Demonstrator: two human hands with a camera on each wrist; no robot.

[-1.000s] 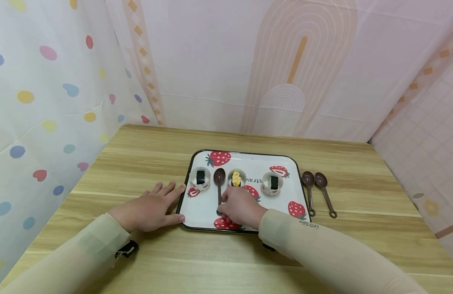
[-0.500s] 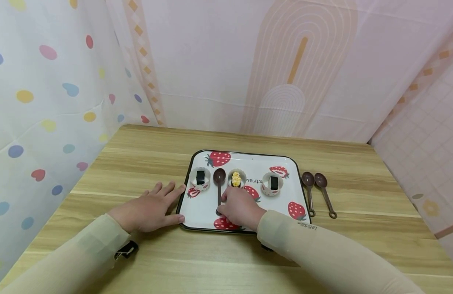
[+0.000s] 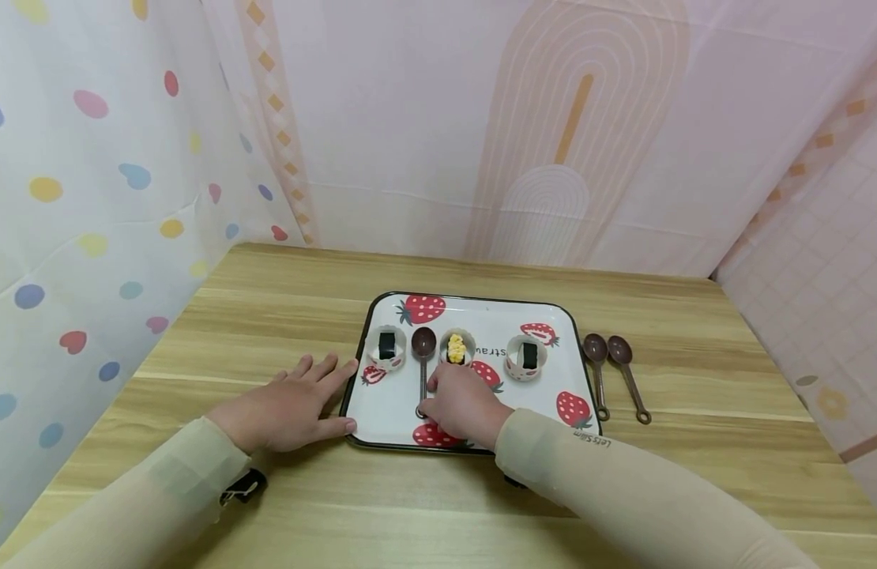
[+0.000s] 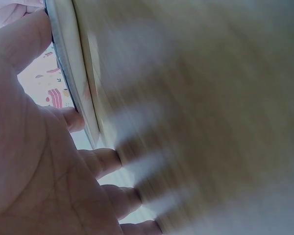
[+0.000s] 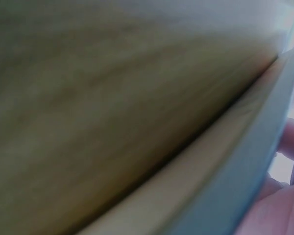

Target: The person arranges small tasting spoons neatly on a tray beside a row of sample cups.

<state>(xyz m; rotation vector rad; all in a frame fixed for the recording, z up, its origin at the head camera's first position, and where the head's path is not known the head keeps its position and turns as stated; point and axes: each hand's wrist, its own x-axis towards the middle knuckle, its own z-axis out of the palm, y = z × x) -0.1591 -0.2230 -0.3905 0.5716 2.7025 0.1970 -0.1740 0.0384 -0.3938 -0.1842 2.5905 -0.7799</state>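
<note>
A white tray [image 3: 389, 423] with a dark rim and strawberry prints lies on the table. On it, a dark brown spoon [image 3: 423, 344] lies bowl away from me, between the left and middle cups. My right hand [image 3: 467, 405] reaches over the tray's near edge, curled fingers and thumb pinching the handle's lower part. My left hand [image 3: 289, 407] rests palm down, fingers spread, index fingertip and thumb at the tray's left rim. In the left wrist view the left hand [image 4: 54, 166] sits beside the tray edge; the right wrist view shows fingers [image 5: 290, 137] past the rim.
Small patterned cups stand on the tray: the left [image 3: 399, 359] and right [image 3: 524, 372] hold sushi-like pieces with a black band, the middle [image 3: 471, 345] a yellow-topped piece. Two more brown spoons [image 3: 596, 348] lie right of the tray. Curtains hang behind the wooden table [image 3: 701, 348].
</note>
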